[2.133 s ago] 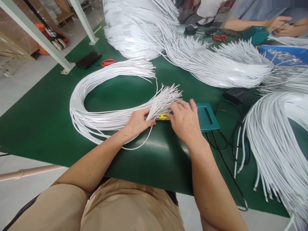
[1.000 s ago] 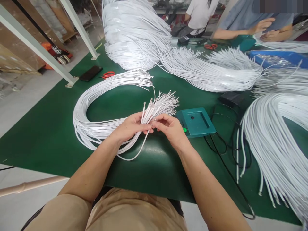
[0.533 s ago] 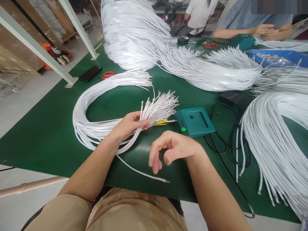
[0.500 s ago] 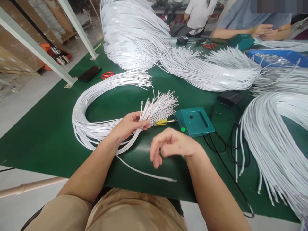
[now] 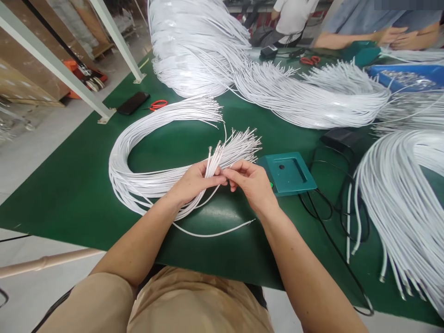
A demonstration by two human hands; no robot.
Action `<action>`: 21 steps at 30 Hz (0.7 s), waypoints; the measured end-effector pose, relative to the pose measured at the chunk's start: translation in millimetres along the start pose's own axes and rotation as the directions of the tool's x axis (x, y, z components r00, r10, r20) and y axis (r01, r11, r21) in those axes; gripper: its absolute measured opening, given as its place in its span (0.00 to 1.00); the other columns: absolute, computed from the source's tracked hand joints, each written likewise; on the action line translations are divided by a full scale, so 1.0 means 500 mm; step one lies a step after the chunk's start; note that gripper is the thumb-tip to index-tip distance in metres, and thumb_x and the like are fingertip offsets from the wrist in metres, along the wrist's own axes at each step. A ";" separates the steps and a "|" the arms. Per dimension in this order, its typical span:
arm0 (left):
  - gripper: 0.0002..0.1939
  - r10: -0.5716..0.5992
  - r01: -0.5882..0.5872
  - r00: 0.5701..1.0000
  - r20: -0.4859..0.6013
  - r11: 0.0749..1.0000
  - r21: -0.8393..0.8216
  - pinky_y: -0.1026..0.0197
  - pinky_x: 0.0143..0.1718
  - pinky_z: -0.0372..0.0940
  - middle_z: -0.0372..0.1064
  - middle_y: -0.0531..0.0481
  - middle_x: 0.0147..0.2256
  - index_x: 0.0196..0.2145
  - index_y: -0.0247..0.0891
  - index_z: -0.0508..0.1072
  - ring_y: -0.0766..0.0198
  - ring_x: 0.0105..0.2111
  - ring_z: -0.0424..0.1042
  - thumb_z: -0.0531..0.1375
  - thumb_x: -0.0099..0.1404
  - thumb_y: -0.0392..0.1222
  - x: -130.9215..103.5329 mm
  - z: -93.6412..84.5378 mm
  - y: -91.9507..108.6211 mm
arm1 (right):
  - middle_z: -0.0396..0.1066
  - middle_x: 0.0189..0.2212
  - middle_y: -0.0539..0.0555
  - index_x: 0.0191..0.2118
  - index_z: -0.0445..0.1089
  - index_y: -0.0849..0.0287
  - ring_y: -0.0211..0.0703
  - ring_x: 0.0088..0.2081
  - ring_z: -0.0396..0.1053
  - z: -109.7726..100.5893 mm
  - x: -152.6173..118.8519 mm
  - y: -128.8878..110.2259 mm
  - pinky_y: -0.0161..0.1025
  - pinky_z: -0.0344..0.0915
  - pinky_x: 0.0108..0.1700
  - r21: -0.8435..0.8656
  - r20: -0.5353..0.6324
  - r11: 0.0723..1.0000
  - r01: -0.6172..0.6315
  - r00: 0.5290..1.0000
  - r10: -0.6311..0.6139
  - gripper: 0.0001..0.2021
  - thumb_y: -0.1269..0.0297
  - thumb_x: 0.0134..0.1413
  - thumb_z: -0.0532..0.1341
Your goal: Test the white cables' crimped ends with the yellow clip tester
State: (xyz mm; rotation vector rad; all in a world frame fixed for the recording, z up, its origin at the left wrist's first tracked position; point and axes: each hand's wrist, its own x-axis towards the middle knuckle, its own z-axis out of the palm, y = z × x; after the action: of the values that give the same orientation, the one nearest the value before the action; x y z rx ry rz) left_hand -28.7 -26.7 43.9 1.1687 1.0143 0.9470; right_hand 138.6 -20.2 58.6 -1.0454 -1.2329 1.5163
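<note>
My left hand point(image 5: 196, 183) is closed round several white wires point(image 5: 214, 159) split off from a curved bundle of white wires point(image 5: 120, 162) on the green table. Touching it from the right, my right hand point(image 5: 250, 181) pinches at the wires beside the left fingertips; what lies between its fingers is too small to make out. Behind the hands fan the bundle's tipped ends point(image 5: 243, 145). One loose wire point(image 5: 215, 235) curves across the table in front. A teal device point(image 5: 289, 172) with a green button sits just right of my right hand.
Large white wire bundles lie at the back point(image 5: 197, 46) and right point(image 5: 398, 199). A phone point(image 5: 133, 102) and red scissors point(image 5: 158, 105) lie back left. Black cables point(image 5: 326, 236) trail right of the device. Across the table a person's hands point(image 5: 398, 37) are beside a blue tray point(image 5: 409, 77).
My right hand has moved up and left to meet my left hand and closed its fingers. The loose wire's free end has shifted up. The yellow tool is now hidden. The view has shifted slightly.
</note>
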 end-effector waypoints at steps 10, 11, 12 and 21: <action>0.15 -0.022 0.023 0.999 -0.030 0.999 0.048 0.63 0.32 0.63 0.68 0.53 0.29 0.28 0.35 0.65 0.65 0.30 0.71 0.67 0.51 0.44 0.000 -0.005 0.008 | 0.64 0.16 0.46 0.23 0.67 0.59 0.32 0.16 0.60 -0.006 0.008 0.002 0.33 0.62 0.20 -0.080 -0.209 0.996 0.049 0.976 -0.065 0.16 0.52 0.50 0.61; 0.15 -0.002 0.007 0.999 -0.054 0.997 0.077 0.63 0.32 0.63 0.68 0.53 0.28 0.27 0.35 0.65 0.65 0.30 0.71 0.67 0.51 0.43 0.000 -0.005 0.007 | 0.64 0.16 0.46 0.24 0.68 0.60 0.32 0.15 0.60 -0.002 0.005 0.003 0.33 0.61 0.18 -0.095 -0.179 0.996 -0.001 0.984 -0.016 0.17 0.50 0.49 0.62; 0.14 0.018 -0.008 0.997 -0.080 0.993 0.115 0.63 0.33 0.62 0.67 0.54 0.27 0.27 0.36 0.65 0.65 0.29 0.70 0.67 0.51 0.43 0.000 -0.005 0.005 | 0.64 0.16 0.46 0.25 0.69 0.60 0.32 0.15 0.60 0.003 0.003 0.005 0.33 0.60 0.17 -0.122 -0.152 0.992 -0.039 0.988 0.020 0.17 0.49 0.47 0.64; 0.13 0.026 0.004 0.995 -0.096 0.956 0.293 0.62 0.34 0.60 0.69 0.52 0.29 0.27 0.36 0.67 0.65 0.29 0.66 0.65 0.52 0.46 -0.005 0.004 0.014 | 0.65 0.19 0.47 0.26 0.70 0.60 0.32 0.18 0.61 0.017 0.004 0.011 0.34 0.65 0.23 0.069 -0.273 0.995 0.069 0.961 -0.048 0.14 0.52 0.49 0.63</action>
State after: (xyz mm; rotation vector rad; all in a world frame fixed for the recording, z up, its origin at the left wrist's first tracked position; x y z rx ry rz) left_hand -27.7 -28.9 51.5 1.3834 1.2611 0.8900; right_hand 129.2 -21.0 54.3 -1.1134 -0.9966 1.3147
